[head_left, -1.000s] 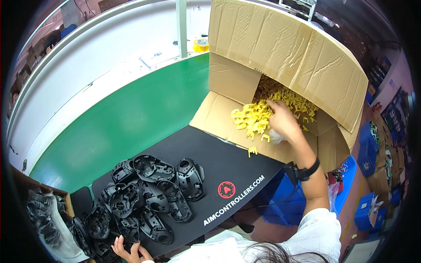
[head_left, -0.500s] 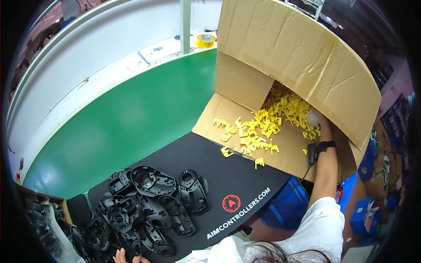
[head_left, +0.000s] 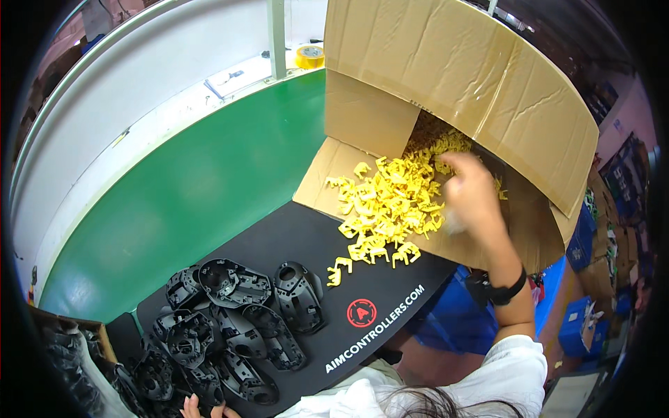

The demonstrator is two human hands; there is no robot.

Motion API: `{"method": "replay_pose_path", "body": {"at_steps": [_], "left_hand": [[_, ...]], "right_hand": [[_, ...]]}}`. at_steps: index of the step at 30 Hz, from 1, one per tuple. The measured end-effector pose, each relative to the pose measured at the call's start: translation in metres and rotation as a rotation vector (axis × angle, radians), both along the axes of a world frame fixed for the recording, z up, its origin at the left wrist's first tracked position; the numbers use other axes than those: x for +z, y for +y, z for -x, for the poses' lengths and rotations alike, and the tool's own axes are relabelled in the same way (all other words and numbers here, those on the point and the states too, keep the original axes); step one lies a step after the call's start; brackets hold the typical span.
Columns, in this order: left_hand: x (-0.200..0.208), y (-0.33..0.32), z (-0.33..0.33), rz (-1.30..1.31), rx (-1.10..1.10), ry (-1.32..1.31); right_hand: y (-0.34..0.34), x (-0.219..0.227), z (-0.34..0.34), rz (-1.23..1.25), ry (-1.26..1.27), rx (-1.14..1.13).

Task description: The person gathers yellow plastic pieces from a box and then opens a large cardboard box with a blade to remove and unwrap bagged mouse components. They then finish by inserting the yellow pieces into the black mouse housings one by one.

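Observation:
My right hand is over the mouth of a cardboard box lying on its side, next to a heap of small yellow plastic clips. Its fingers look bent but are smeared by motion, and a whitish translucent patch shows at them. The clips spill over the box's lower flap onto the black mat. At the lower edge, my left hand is partly in view, fingers apart, beside a cluster of black moulded plastic shells. Whether it touches a shell, I cannot tell.
A green surface curves behind the mat, with a roll of yellow tape on the white ledge beyond. At lower left stands a box with a plastic liner. Blue bins stand on the right, below table level.
My right hand has come out of the box toward me and to the left. More yellow clips now lie on the flap and mat edge. My left hand has barely moved.

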State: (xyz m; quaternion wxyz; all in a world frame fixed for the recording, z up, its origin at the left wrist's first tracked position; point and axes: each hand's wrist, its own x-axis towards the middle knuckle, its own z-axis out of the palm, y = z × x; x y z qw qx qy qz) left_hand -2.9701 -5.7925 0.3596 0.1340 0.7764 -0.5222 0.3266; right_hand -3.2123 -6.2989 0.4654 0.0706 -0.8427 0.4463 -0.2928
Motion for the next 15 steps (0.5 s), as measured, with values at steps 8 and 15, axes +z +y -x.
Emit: {"method": "replay_pose_path", "body": {"at_steps": [8, 15], "left_hand": [[-0.013, -0.016, -0.01, 0.105, -0.077, 0.04], [-0.01, -0.001, 0.0, 0.041, 0.071, -0.005]], "right_hand": [[-0.184, -0.128, 0.254, -0.332, 0.135, -0.349], [0.017, -0.045, 0.008, -0.133, 0.038, -0.007]]}}
